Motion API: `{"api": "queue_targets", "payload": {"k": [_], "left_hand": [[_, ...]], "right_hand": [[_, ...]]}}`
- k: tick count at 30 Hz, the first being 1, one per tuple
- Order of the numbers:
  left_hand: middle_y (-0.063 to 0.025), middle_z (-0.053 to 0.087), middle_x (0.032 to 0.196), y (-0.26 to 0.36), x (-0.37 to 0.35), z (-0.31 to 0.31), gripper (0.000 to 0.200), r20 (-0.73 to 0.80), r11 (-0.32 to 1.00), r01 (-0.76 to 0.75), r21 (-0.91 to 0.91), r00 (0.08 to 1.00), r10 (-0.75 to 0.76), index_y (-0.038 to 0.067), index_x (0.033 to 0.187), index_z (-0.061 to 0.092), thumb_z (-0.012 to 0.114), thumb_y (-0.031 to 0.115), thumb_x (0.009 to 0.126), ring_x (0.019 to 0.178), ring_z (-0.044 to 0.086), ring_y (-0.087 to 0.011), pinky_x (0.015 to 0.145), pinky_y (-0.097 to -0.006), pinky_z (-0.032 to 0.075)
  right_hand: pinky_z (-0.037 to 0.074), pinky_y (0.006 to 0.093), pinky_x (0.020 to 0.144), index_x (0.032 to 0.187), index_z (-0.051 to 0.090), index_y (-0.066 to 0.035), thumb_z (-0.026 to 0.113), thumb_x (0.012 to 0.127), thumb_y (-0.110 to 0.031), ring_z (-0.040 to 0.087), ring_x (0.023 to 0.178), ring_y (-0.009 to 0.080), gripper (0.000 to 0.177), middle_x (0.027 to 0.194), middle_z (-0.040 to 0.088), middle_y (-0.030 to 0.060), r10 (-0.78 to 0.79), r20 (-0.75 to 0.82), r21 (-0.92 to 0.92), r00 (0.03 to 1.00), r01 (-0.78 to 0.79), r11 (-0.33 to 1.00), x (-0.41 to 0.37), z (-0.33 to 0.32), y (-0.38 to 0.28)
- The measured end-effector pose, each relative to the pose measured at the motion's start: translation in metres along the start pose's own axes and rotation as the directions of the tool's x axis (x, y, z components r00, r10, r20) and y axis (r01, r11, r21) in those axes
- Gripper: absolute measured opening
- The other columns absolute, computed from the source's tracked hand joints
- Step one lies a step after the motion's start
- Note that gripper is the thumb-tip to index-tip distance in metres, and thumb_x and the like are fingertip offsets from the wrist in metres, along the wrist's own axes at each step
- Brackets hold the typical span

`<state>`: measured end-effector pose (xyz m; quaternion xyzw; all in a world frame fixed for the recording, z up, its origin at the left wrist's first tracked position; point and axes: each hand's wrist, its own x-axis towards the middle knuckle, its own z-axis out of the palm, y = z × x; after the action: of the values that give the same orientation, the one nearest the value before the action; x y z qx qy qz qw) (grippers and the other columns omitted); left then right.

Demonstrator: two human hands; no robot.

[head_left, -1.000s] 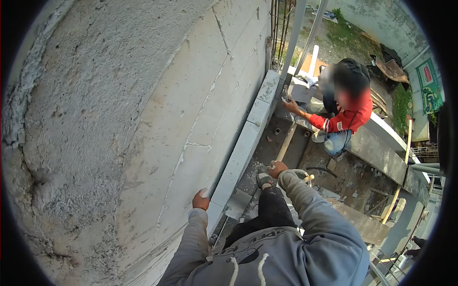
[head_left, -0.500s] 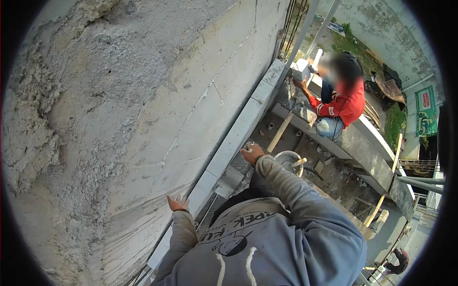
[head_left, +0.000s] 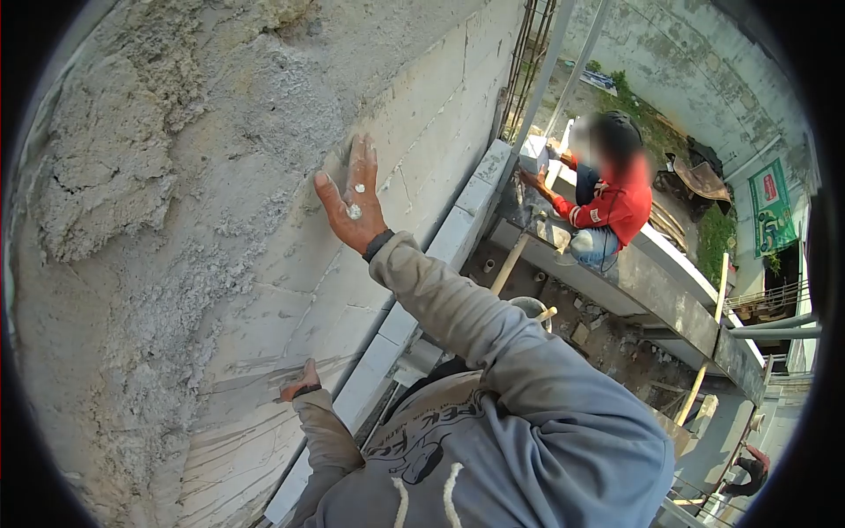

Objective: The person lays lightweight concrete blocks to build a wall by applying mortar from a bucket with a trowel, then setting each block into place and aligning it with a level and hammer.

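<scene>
My right hand [head_left: 354, 201] is raised in front of the block wall [head_left: 352, 273], with its fingers stretched out and its palm toward the surface. White lumps, perhaps mortar, stick to the back of that hand. Lower down, my left hand [head_left: 301, 381] is at the same wall, thumb pointing up and fingers partly spread, holding nothing. Whether either palm presses on the wall is hard to tell. Rough grey mortar [head_left: 202, 220] covers the wall's upper part, above smoother pale blocks with visible joints.
A ledge of pale blocks [head_left: 398, 324] runs along the wall's foot. At the right, a person in red [head_left: 616, 211] crouches on a concrete beam [head_left: 656, 277], hands on a pale block [head_left: 533, 153]. A bucket [head_left: 531, 306] and wooden poles stand below; another person [head_left: 748, 475] is lower right.
My right hand has swung up and left from above the ledge to the wall. My left hand has shifted slightly left and down. The view has tilted a little.
</scene>
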<state>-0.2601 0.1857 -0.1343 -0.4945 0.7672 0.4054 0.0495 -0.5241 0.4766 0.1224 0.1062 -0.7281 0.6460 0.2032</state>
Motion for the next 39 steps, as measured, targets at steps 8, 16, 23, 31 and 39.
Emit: {"api": "queue_targets", "payload": {"k": [8, 16, 23, 31, 39], "left_hand": [[-0.0135, 0.034, 0.141, -0.043, 0.032, 0.010, 0.069, 0.085, 0.307, 0.083, -0.948, 0.996, -0.009, 0.007, 0.139, 0.028, 0.049, 0.045, 0.085, 0.129, 0.031, -0.0325, 0.106, -0.0514, 0.025], [-0.0082, 0.005, 0.151, 0.077, -0.091, -0.030, 0.086, 0.236, -0.242, 0.205, -0.948, 0.966, -0.106, 0.011, 0.145, 0.008, 0.045, 0.054, 0.080, 0.133, 0.020, -0.0433, 0.102, -0.0630, 0.022], [-0.0140, 0.019, 0.148, 0.002, -0.068, -0.019, 0.087, 0.215, -0.097, 0.209, -0.973, 0.975, -0.057, 0.008, 0.144, 0.007, 0.032, 0.064, 0.083, 0.135, 0.025, -0.0306, 0.108, -0.0542, 0.006], [-0.0167, 0.017, 0.148, -0.078, -0.106, -0.045, 0.081, 0.124, -0.067, 0.110, -0.992, 0.956, -0.267, 0.009, 0.144, 0.009, 0.028, 0.062, 0.087, 0.133, 0.024, -0.0388, 0.106, -0.0543, 0.012], [-0.0112, -0.001, 0.152, -0.123, -0.097, -0.171, 0.083, -0.135, -0.088, -0.197, -0.976, 0.876, -0.464, 0.024, 0.146, 0.005, 0.035, 0.066, 0.081, 0.136, 0.007, -0.0420, 0.106, -0.0543, 0.006]], "right_hand": [[0.011, 0.0445, 0.110, 0.141, -0.006, 0.002, 0.045, 0.089, -0.052, -0.002, 0.135, 0.0446, 0.091, 0.145, -0.004, 0.0309, 0.009, 0.151, -0.078, 0.989, 0.003, 0.997, -0.003, -0.002, 0.012], [0.014, 0.0411, 0.110, 0.142, -0.003, 0.000, 0.049, 0.088, -0.046, 0.003, 0.136, 0.0415, 0.088, 0.146, -0.005, 0.0278, -0.005, 0.141, -0.118, 0.990, 0.022, 0.993, -0.003, -0.003, 0.017], [0.014, 0.0432, 0.109, 0.141, 0.012, 0.004, 0.052, 0.089, -0.041, 0.012, 0.134, 0.0436, 0.079, 0.143, 0.012, 0.0312, -0.069, 0.068, -0.164, 0.995, 0.079, 0.983, -0.005, -0.006, 0.013], [0.012, 0.0345, 0.109, 0.141, 0.016, 0.005, 0.052, 0.088, -0.049, 0.012, 0.138, 0.0295, 0.083, 0.147, 0.016, 0.0214, -0.301, -0.031, 0.040, 0.953, 0.302, 0.953, -0.015, 0.020, -0.122], [0.020, 0.0242, 0.104, 0.138, 0.029, 0.002, 0.055, 0.086, -0.051, 0.024, 0.134, 0.0162, 0.079, 0.145, 0.028, 0.0125, -0.095, 0.198, 0.331, 0.976, 0.025, 0.943, -0.030, 0.080, -0.112]]}}
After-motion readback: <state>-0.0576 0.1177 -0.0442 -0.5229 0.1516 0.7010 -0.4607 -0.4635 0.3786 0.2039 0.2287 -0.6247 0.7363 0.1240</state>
